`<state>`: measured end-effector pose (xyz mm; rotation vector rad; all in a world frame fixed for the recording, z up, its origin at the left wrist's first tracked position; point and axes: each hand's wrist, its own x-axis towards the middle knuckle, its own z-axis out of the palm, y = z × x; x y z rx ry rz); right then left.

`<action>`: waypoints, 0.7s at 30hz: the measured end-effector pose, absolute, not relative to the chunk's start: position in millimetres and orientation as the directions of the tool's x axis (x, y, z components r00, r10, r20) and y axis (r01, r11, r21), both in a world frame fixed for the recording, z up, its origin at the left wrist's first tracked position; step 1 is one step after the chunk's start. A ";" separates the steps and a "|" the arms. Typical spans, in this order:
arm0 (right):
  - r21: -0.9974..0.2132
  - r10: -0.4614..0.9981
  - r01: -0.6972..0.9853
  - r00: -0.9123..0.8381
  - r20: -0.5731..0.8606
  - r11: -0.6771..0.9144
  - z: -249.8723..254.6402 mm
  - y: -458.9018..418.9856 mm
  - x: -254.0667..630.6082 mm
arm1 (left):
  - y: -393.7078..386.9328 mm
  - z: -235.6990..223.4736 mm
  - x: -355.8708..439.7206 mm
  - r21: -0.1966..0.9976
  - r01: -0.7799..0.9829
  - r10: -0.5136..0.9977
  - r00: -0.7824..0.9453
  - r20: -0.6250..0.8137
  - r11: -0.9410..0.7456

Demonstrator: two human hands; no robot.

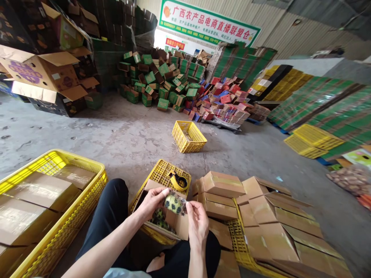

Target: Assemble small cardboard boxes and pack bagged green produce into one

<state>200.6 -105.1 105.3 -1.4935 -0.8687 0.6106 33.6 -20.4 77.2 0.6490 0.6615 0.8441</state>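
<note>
A yellow-green fruit (174, 204) in a clear, dark-spotted wrapper is stretched between my two hands above an open cardboard box. The fingers of my left hand (153, 201) pinch the wrapper at its left end. At the opposite end, my right hand (198, 218) is closed on the wrapper's edge. Similar wrapped fruits (159, 218) lie inside the open cardboard box (182, 226), partly hidden by my left arm. That box rests on an upturned yellow crate (158, 172), with a yellow-and-black tape dispenser (177, 180) just beyond it.
Yellow crates with taped boxes (43, 189) stand at my left, and more closed boxes (272, 220) are stacked at my right. A yellow basket (189, 137) sits ahead on the concrete floor. Farther off lie a heap of green boxes (162, 83) and wrapped pallets (333, 104).
</note>
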 end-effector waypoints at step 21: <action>-0.995 0.778 0.102 0.623 0.079 0.019 111.1 -112.4 191.4 | -19.0 84.5 27.0 0.672 -0.475 0.800 0.511 -0.315 0.568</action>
